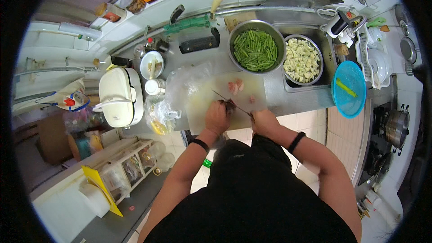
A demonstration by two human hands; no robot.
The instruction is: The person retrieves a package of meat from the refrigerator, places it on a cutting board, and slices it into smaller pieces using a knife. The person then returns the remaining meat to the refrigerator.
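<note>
My right hand (265, 121) grips the handle of a kitchen knife (240, 108), whose blade slants up to the left across the pale cutting board (199, 116). Under the fingers of my left hand (217, 116) a dark reddish piece of meat (230, 107) is pressed to the board, right beside the blade. Just beyond the knife lie several pink meat slices (235, 86). A smaller pink bit (252, 99) rests to their right. My left fingers partly cover the meat, so its full shape is hidden.
Behind the board stands a steel bowl of cut green beans (256, 49). Cauliflower pieces (302, 60) fill a bowl in the sink (329, 52). A blue basket (349, 104) sits at the right. Plastic bags (184, 82), a white bowl (143, 65) and a cream appliance (116, 91) are left.
</note>
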